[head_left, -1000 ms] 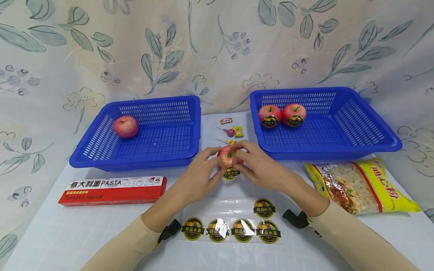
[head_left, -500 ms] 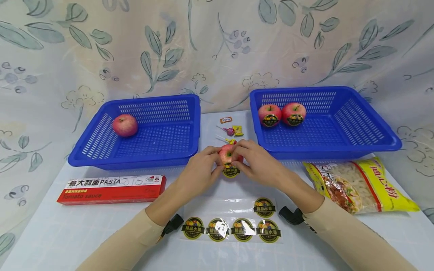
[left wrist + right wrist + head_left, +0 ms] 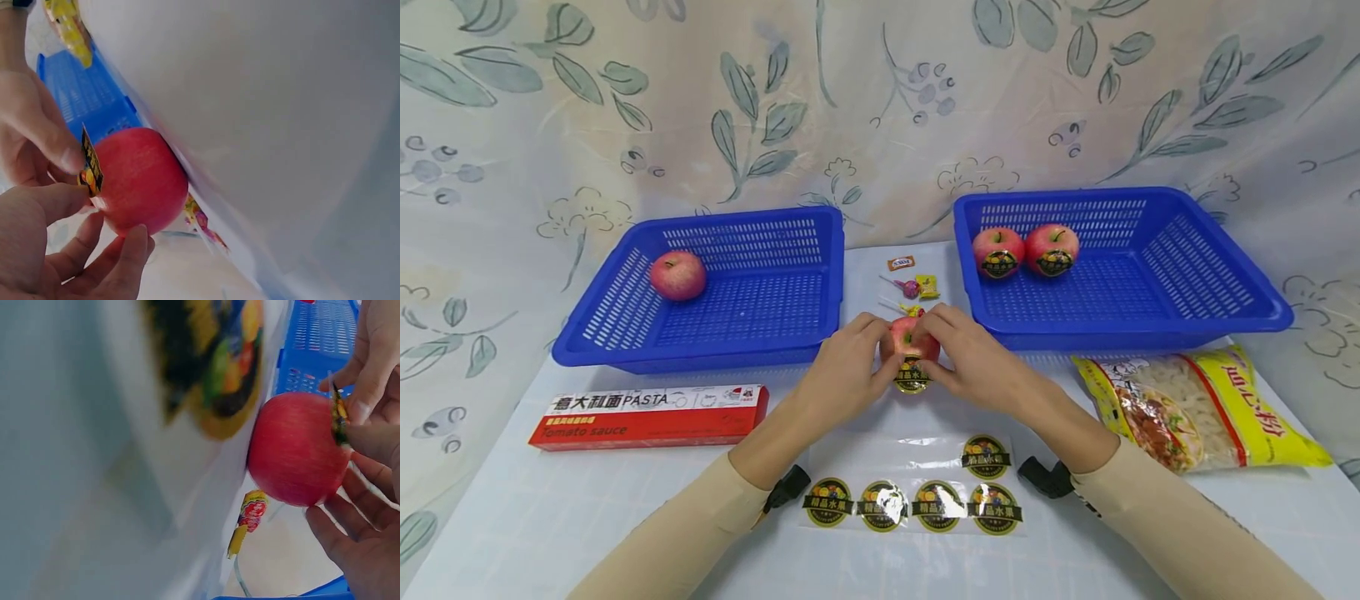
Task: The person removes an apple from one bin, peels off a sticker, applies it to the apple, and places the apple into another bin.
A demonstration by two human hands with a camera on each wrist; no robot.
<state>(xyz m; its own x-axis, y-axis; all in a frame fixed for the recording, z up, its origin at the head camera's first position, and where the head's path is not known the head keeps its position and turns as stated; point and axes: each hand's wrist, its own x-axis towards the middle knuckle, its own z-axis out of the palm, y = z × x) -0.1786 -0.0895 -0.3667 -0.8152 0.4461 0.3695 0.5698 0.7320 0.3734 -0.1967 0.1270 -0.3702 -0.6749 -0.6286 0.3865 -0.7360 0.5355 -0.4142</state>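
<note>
A red apple (image 3: 904,337) stands on the table between both hands, stem up. My left hand (image 3: 844,367) curls its fingers round the apple's left side, and my right hand (image 3: 976,360) does likewise on the right. A round black-and-gold fruit sticker (image 3: 912,377) lies against the apple's near side. In the left wrist view both thumbs are at this sticker (image 3: 92,164), part of which stands off the skin. The right wrist view shows the same sticker (image 3: 339,417) edge-on beside the apple (image 3: 295,450), with fingertips under the apple's far side.
A clear sheet (image 3: 880,454) with several stickers lies in front. The left blue basket (image 3: 745,362) holds one apple (image 3: 678,276); the right basket (image 3: 1120,340) holds two stickered apples (image 3: 1052,248). A pasta box (image 3: 649,418), noodle bag (image 3: 1198,408) and candies (image 3: 911,288) lie around.
The left thumb has shifted inward to the sticker's upper edge. Both hands stay round the apple, and the sticker sits slightly closer against its near side.
</note>
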